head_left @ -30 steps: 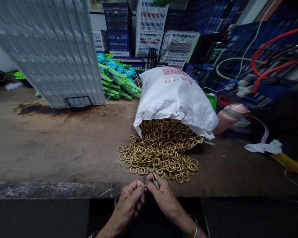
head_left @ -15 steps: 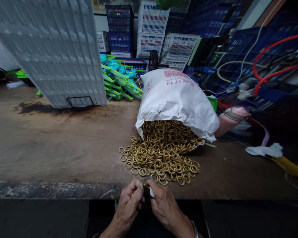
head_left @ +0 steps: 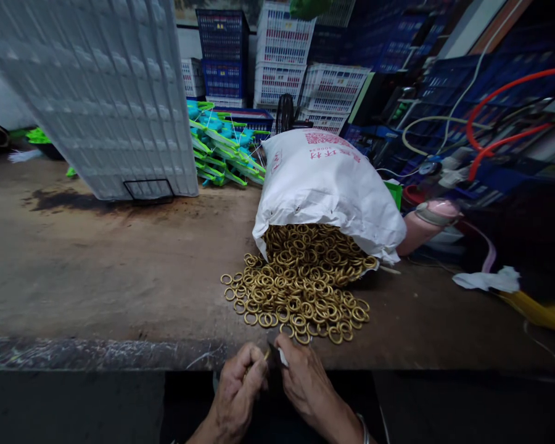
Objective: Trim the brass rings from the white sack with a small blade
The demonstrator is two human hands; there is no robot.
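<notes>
Dim workroom light falls on a brown workbench (head_left: 120, 265) with a scuffed front edge; take the two hands as the centre of a clock, with twelve pointing away from the person. At that centre, the left hand (head_left: 238, 385) is curled, its thumb and forefinger pinching a brass-coloured ring (head_left: 266, 356) whose edge shows above the fingertips. Just beside it, toward three o'clock, the right hand (head_left: 308, 376) is closed around a small tool (head_left: 274, 353) with a dark strip and a pale part; whether the strip touches the ring I cannot tell. A bangle (head_left: 364, 428) circles the right wrist. Near the hands, from twelve to one o'clock, a heap of rings (head_left: 300, 302) spreads over the bench, spilling from the open mouth of a white sack (head_left: 326, 179) lying beyond with red print on top. Farther out, at two o'clock, a pink bottle (head_left: 428, 227) leans beside the sack, and a pale cloth (head_left: 488, 280) lies between two and three. Blue and green plastic pieces (head_left: 226, 148) are piled at half past eleven. Near eleven stands a tall translucent ribbed panel (head_left: 120, 105), a black wire frame (head_left: 148, 192) at its foot. Stacked crates (head_left: 282, 83) rise at twelve, farthest back.
</notes>
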